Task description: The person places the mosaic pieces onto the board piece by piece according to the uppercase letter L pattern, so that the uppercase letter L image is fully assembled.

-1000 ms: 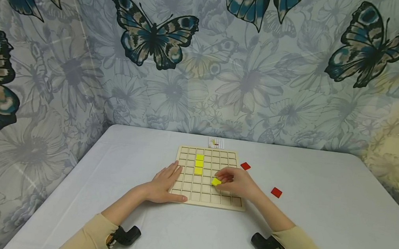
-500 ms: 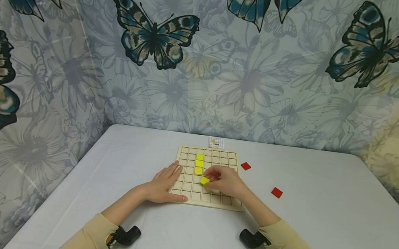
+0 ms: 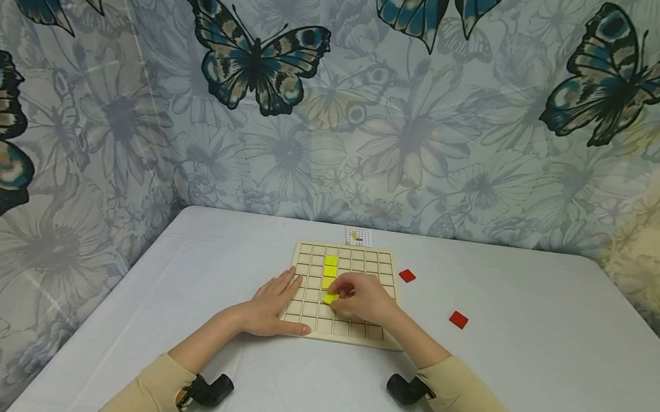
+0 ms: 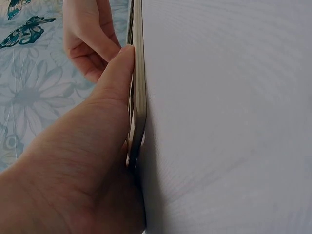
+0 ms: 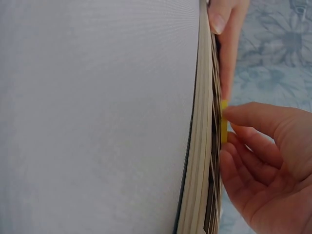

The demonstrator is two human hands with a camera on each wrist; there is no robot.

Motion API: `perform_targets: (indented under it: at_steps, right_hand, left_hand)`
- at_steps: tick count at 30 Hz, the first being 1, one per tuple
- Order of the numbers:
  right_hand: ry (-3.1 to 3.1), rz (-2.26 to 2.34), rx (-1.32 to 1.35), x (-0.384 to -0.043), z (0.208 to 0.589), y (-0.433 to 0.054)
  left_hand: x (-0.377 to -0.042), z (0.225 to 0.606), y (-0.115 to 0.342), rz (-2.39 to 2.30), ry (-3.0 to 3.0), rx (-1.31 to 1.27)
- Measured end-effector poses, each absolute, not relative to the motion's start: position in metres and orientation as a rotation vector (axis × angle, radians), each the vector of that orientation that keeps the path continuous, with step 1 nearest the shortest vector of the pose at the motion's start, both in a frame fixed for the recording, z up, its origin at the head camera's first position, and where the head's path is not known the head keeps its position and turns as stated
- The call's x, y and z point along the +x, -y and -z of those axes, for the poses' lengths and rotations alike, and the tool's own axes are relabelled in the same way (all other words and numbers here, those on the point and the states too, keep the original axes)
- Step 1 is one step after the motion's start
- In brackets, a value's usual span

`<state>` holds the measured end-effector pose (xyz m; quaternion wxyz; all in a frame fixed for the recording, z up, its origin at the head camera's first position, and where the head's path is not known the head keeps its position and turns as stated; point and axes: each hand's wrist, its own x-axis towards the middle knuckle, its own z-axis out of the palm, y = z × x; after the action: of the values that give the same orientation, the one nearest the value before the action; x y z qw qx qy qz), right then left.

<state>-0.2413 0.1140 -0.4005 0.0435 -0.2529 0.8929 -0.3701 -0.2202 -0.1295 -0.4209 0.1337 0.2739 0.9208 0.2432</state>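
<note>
A wooden grid board [image 3: 307,326] lies on the white table. Three yellow square tiles [image 3: 330,271] fill a column of its cells in the upper middle. My right hand [image 3: 363,297] pinches another yellow tile [image 3: 330,298] between thumb and fingers, just below that column; in the right wrist view this tile [image 5: 224,122] stands at the board's surface. My left hand [image 3: 271,302] rests along the board's left side with fingers spread, its thumb on the near edge. From the left wrist, that thumb [image 4: 119,73] lies against the board's edge [image 4: 138,63].
Two red square tiles lie right of the board, one near its upper corner [image 3: 407,275] and one farther out [image 3: 458,319]. A small card with a printed coloured grid [image 3: 357,236] lies behind the board. Butterfly-patterned cloth [image 3: 286,163] hangs behind the table.
My right hand has moved left across the board with the yellow tile, bringing it under the column of yellow tiles. The left hand has stayed in place.
</note>
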Motion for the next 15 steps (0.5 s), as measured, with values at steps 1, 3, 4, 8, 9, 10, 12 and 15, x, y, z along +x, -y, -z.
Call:
perform_targets:
  at_steps: [1,3,4,8,9,10,12,15]
  right_hand:
    - [-2.734,1.127,-0.779,-0.2411,0.4002,-0.1135]
    - [-2.738,1.124,-0.784,-0.2409,0.4001,-0.1129]
    - [-2.74,1.125,-0.793,-0.2409,0.4001,-0.1126]
    - [-2.749,1.134,-0.815,-0.2406,0.4004,-0.1123]
    - [-2.749,1.138,-0.822,-0.2406,0.4005,-0.1122]
    - [-2.749,1.141,-0.83,-0.2407,0.4007,-0.1121]
    - [-2.751,1.145,-0.84,-0.2411,0.4013,-0.1119]
    - [-2.747,1.151,-0.856,-0.242,0.4022,-0.1118]
  left_hand:
    - [-0.2204,0.4213,0.1295,-0.705,-2.67,0.795]
    - [-0.2206,0.4218,0.1294,-0.7,-2.673,0.795]
    - [-0.2207,0.4219,0.1293,-0.695,-2.675,0.795]
    - [-0.2205,0.4214,0.1288,-0.683,-2.681,0.793]
    - [-0.2205,0.4213,0.1286,-0.682,-2.683,0.794]
    - [-0.2205,0.4213,0.1285,-0.681,-2.684,0.795]
    - [-0.2205,0.4212,0.1284,-0.682,-2.685,0.796]
    - [-0.2208,0.4213,0.1281,-0.686,-2.684,0.8]
